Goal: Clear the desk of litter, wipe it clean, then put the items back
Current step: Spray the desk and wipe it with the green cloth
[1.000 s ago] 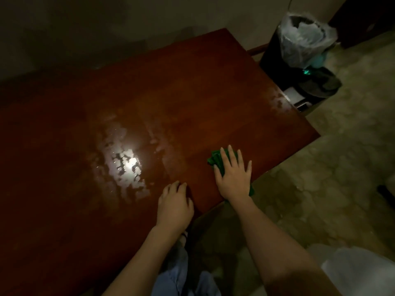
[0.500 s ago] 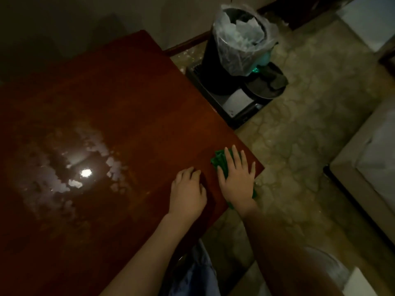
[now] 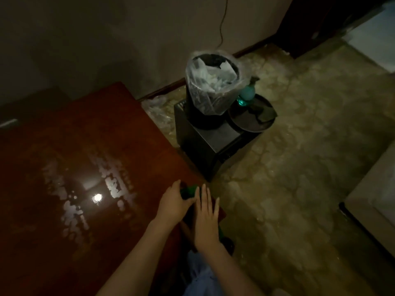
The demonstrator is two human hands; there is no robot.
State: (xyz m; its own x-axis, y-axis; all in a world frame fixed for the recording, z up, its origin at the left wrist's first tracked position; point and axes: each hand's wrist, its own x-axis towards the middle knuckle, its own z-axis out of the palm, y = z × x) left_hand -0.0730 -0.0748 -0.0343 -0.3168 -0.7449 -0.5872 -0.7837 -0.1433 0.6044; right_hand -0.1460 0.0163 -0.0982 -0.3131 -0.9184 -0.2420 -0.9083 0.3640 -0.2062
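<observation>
The dark red wooden desk (image 3: 70, 150) fills the left half of the head view, its top wet and shining under a lamp reflection. A green cloth (image 3: 189, 191) lies at the desk's near right corner. My left hand (image 3: 173, 203) curls round the cloth's left side, thumb and fingers on it. Beside it, my right hand (image 3: 206, 218) lies flat with straight fingers over the cloth at the desk's edge. Most of the cloth is hidden under the two hands.
A black bin with a clear bag (image 3: 210, 90) full of litter stands on a dark box (image 3: 211, 142) just right of the desk. A round black tray (image 3: 252, 120) with a teal bottle (image 3: 246, 95) sits beside it. Tiled floor and a pale furniture edge (image 3: 372, 199) lie to the right.
My head has turned right, so the bin now sits mid-frame. My left hand has moved from flat on the desk onto the green cloth and curled round it. The right hand stays flat.
</observation>
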